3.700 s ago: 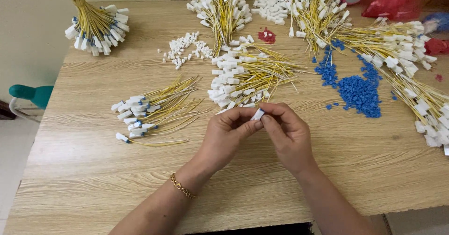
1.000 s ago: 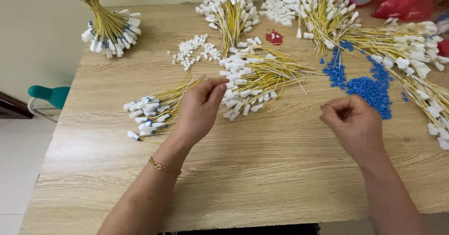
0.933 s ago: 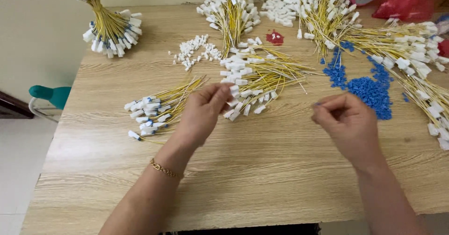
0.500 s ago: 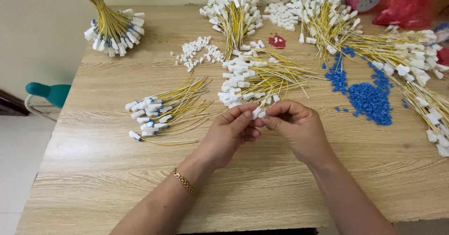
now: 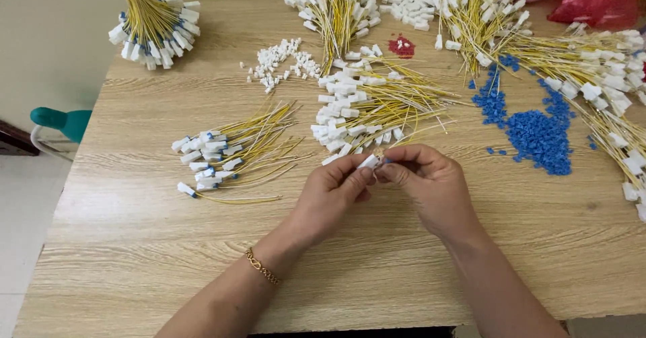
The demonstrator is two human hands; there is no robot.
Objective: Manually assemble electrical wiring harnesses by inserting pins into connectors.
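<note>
Together, both hands' fingers (image 5: pixel 360 176) pinch the white connector (image 5: pixel 369 161) between their tips.

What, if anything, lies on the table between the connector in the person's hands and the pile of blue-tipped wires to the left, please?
Nothing visible: bare table separates the white connector, pinched by left hand and right hand, from the blue-tipped wires.

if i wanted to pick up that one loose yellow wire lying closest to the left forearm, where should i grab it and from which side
Probably best at the white connector on the wire's left end, coming down from above. The wire lies flat on the table, too thin to pinch easily, while the blocky connector sticks up and offers two sides. It sits slightly apart from the blue-tipped bundle, so fingers have room there.
</note>
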